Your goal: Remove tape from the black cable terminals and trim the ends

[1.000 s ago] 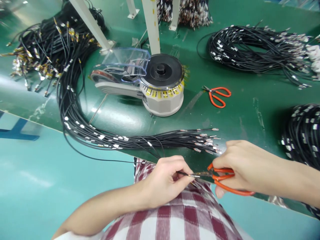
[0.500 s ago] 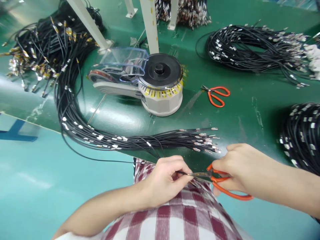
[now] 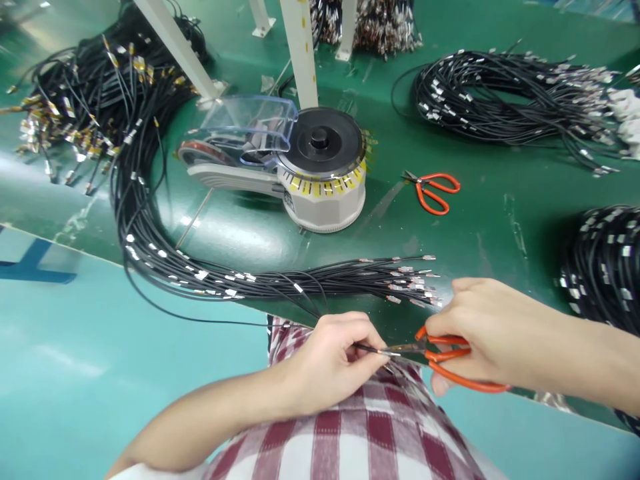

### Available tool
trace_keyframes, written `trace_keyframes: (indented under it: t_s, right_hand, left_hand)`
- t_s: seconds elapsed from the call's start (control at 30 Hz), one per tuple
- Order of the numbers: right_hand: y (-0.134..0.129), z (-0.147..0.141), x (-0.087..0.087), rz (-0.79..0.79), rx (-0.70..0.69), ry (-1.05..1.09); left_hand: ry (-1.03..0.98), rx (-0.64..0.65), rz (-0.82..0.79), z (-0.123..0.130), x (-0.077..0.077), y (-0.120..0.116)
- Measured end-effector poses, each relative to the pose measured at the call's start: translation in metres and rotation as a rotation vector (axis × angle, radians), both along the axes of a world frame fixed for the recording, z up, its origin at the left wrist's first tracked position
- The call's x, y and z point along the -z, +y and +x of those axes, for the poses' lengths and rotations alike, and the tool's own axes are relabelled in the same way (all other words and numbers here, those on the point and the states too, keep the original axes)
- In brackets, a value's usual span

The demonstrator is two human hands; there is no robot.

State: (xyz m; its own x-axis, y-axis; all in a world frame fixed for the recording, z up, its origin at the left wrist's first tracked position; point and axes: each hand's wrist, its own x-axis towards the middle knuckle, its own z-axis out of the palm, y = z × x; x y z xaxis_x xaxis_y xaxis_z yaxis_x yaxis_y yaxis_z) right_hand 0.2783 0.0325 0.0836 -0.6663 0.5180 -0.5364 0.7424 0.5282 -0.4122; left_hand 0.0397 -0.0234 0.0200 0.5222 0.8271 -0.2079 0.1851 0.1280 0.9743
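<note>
Between the thumb and fingers of my left hand (image 3: 343,360) is the end of a thin black cable (image 3: 367,347), just off the table's front edge. My right hand (image 3: 480,333) is wrapped round the orange handles of a pair of scissors (image 3: 447,357). Their blades point left and reach the cable end at my left fingertips; whether they touch it I cannot tell. Behind my hands lies a long bundle of black cables (image 3: 280,283), with white tags along it and stripped, silvery ends at the right.
A round tape dispenser (image 3: 325,200) holding yellow tape pieces stands mid-table. Another pair of orange scissors (image 3: 435,190) lies to its right. Coiled black cables (image 3: 480,100) rest at the back right, another coil (image 3: 605,267) at the right edge. White posts (image 3: 300,53) rise behind.
My right hand and the scissors have shifted slightly, and the handles look spread a little differently. A pale tip now shows at the cable end. My left hand has barely moved.
</note>
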Motion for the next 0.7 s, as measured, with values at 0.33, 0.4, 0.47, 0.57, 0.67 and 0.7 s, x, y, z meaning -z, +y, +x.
trace_keyframes:
  t_s: [0.33,0.4,0.47,0.57,0.67,0.7]
  right_hand:
    - [-0.007,-0.007,-0.005,0.046,0.025,0.0]
    - [-0.007,-0.009,-0.005,0.008,0.042,-0.001]
    - [-0.007,-0.011,-0.005,-0.077,0.063,-0.016]
    - [-0.005,-0.012,-0.004,-0.172,0.091,-0.051]
    - [-0.006,-0.012,-0.003,-0.167,0.101,-0.052]
    - [-0.007,-0.012,-0.003,-0.158,0.11,-0.042]
  left_hand:
    - [0.012,-0.005,-0.012,-0.001,-0.001,0.0]
    - [0.02,0.003,-0.003,-0.001,-0.002,0.001]
    - [0.023,0.005,0.004,-0.001,-0.001,0.001]
    - [0.015,-0.003,0.003,-0.001,0.001,0.0]
    - [0.014,-0.011,0.0,0.0,0.004,-0.002]
    - [0.013,-0.014,-0.006,0.0,0.004,-0.002]
